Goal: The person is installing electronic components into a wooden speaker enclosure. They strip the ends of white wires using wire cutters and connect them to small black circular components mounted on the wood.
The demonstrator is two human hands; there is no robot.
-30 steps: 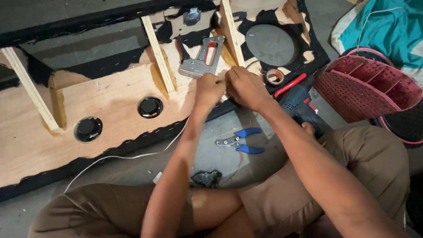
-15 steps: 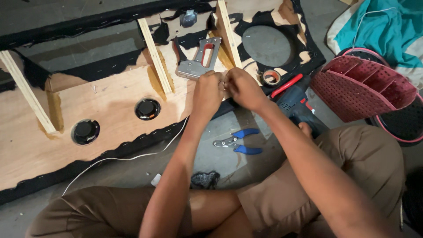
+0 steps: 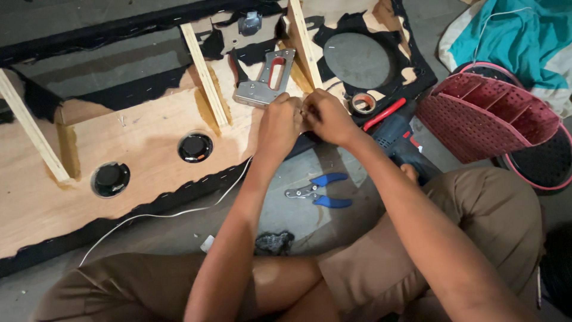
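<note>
Blue-handled pliers (image 3: 317, 192), red basket (image 3: 488, 119)

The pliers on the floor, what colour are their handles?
Blue, on the pliers lying below the hands, seen in the head view.

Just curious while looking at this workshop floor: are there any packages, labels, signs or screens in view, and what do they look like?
None that I can make out: no package, sign or screen.
The nearest thing to packaging is a tape roll, round, tan with a dark core, on the black fabric beside the right hand.
</note>
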